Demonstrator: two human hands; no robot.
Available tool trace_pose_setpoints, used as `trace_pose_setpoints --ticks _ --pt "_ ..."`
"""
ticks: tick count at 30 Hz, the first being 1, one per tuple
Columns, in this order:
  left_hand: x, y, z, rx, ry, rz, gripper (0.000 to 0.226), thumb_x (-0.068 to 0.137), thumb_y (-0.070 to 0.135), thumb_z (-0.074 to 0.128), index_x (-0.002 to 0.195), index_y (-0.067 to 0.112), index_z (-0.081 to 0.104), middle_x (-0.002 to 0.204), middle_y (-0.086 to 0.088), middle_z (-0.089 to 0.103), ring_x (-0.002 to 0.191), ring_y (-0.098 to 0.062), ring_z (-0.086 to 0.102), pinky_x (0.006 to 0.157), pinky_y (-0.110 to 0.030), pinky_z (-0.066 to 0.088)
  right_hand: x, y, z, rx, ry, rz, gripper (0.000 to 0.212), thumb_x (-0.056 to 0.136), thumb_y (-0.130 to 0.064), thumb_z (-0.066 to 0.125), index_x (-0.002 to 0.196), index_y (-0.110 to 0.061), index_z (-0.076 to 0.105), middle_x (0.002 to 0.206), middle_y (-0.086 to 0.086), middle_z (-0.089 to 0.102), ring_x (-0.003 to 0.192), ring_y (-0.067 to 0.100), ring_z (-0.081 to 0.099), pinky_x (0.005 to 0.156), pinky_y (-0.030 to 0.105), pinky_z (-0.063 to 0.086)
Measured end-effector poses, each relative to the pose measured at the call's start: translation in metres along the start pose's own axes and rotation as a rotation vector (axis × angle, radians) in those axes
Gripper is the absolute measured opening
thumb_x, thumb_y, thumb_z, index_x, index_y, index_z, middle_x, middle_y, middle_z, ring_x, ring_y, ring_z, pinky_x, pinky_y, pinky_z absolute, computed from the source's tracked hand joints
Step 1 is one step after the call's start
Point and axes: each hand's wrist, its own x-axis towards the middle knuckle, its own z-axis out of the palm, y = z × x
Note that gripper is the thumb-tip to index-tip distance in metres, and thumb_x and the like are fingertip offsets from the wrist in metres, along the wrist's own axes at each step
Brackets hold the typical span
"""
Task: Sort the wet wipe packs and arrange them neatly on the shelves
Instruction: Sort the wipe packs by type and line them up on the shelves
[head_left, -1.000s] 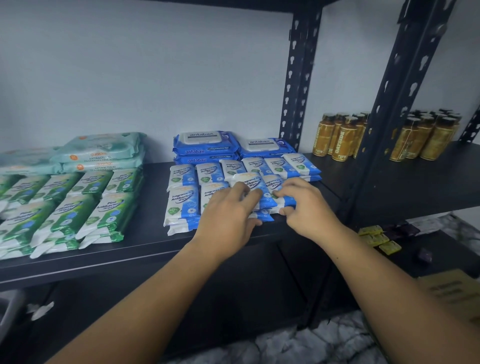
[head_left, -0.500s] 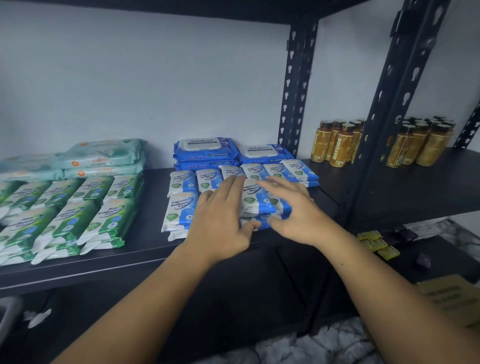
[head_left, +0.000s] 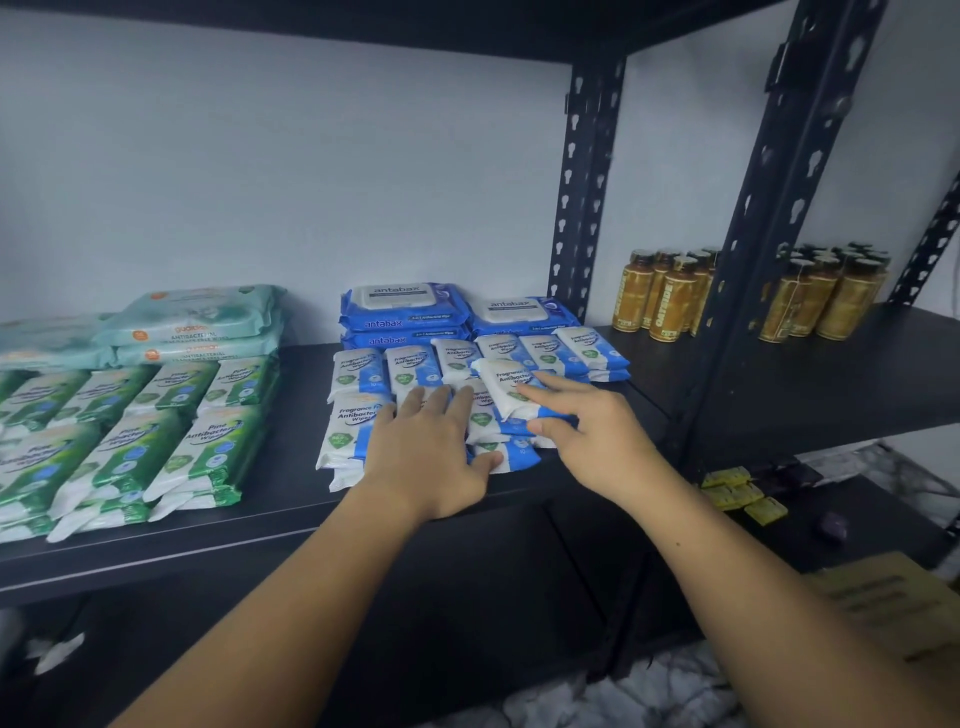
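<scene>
Entry: sorting the blue section, front row.

Left hand lies flat, fingers straight, pressing down on the front stacks of small blue-and-white soft wet wipe packs on the black metal shelf. Right hand has straight fingers laid across one loose blue-and-white pack, with its thumb against the pack's near end. I read that as a light press, not a firm grip.

Key relation: the loose pack sits on top of the right-hand front stack, directly ahead of the right hand and just right of the left. Its long axis runs near-right to far-left, skewed against the neighbours, which lie roughly front to back. The right hand is nearer, so squaring it falls to that hand while the left steadies the pile.

Versus half a second ago: the right hand was spread just over the packs; now it is down on the top one, which has turned further askew. The left hand has barely moved.

The green-and-white soft packs stand well apart to the left, and the large blue lidded packs sit behind — both look sorted.
</scene>
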Motion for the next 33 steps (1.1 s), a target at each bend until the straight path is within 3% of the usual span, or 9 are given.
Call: trace_pose_setpoints --ticks 2,6,10,15,17,20,23,26,33 --pt "0.003 0.003 -0.004 -0.016 -0.016 -0.001 0.083 0.088 0.071 0.041 0.157 0.030 0.017 0.160 0.000 0.031 0.149 -0.029 0.024 0.118 -0.055 0.024 -0.004 0.004 -0.011 0.006 0.079 0.003 0.044 0.094 -0.010 0.068 0.131 -0.033 0.064 0.152 -0.009 0.046 0.144 0.007 0.034 0.104 0.000 0.025" --pt "0.008 0.009 -0.007 -0.043 0.017 0.027 0.085 0.083 0.082 0.032 0.155 0.036 0.023 0.160 0.000 0.033 0.149 -0.030 0.025 0.118 -0.057 0.026 -0.006 0.027 -0.030 -0.163 0.225 0.050 0.045 0.094 -0.005 0.066 0.133 -0.028 0.065 0.154 -0.003 0.045 0.142 0.018 0.035 0.119 0.032 0.030" --pt "0.010 0.007 0.004 0.064 0.047 0.084 0.082 0.085 0.082 0.019 0.152 0.037 0.030 0.154 0.002 0.041 0.144 -0.027 0.033 0.113 -0.052 0.033 -0.010 0.050 -0.035 -0.267 0.217 0.181 0.048 0.094 0.003 0.061 0.136 -0.019 0.063 0.157 0.002 0.042 0.141 0.021 0.034 0.108 0.016 0.020" --pt "0.011 0.005 0.012 0.112 0.090 0.098 0.078 0.089 0.077 0.013 0.149 0.034 0.036 0.148 0.001 0.049 0.138 -0.029 0.042 0.106 -0.051 0.039 -0.016 0.059 -0.023 -0.234 0.196 0.218 0.049 0.089 0.011 0.060 0.132 -0.014 0.066 0.151 0.002 0.050 0.138 0.017 0.046 0.104 0.012 0.031" --pt "0.012 0.006 0.014 0.122 0.086 0.095 0.078 0.089 0.075 0.012 0.150 0.033 0.035 0.151 0.001 0.048 0.141 -0.030 0.041 0.107 -0.053 0.039 -0.016 0.058 -0.022 -0.213 0.160 0.220 0.051 0.088 0.009 0.058 0.132 -0.016 0.066 0.151 0.000 0.050 0.128 0.014 0.055 0.094 0.008 0.040" --pt "0.013 0.006 0.017 0.138 0.079 0.089 0.077 0.090 0.074 0.010 0.151 0.033 0.035 0.152 0.001 0.047 0.142 -0.032 0.040 0.106 -0.054 0.039 -0.011 0.056 -0.023 -0.190 0.105 0.227 0.048 0.087 -0.005 0.060 0.131 -0.019 0.067 0.152 -0.004 0.049 0.089 0.012 0.069 0.069 0.010 0.047" --pt "0.014 0.006 0.021 0.164 0.078 0.088 0.078 0.092 0.073 0.006 0.154 0.033 0.029 0.157 0.001 0.041 0.145 -0.032 0.035 0.110 -0.055 0.036 -0.005 0.060 -0.023 -0.213 0.105 0.215 0.038 0.091 -0.016 0.061 0.128 -0.024 0.069 0.150 -0.008 0.051 0.108 0.013 0.065 0.090 0.029 0.055" --pt "0.012 0.006 0.020 0.161 0.074 0.089 0.078 0.092 0.072 0.004 0.155 0.032 0.026 0.159 0.000 0.038 0.147 -0.032 0.032 0.113 -0.055 0.032 0.000 0.061 -0.022 -0.237 0.086 0.241 0.036 0.094 -0.018 0.062 0.128 -0.026 0.069 0.148 -0.010 0.052 0.138 0.019 0.045 0.116 0.033 0.036" --pt "0.008 0.010 0.013 0.138 0.033 0.089 0.074 0.095 0.071 0.010 0.157 0.031 0.019 0.162 -0.001 0.032 0.150 -0.032 0.025 0.117 -0.055 0.026 -0.003 0.064 -0.018 -0.286 0.109 0.237 0.037 0.097 -0.017 0.060 0.132 -0.027 0.067 0.152 -0.010 0.048 0.141 0.020 0.042 0.115 0.036 0.037"
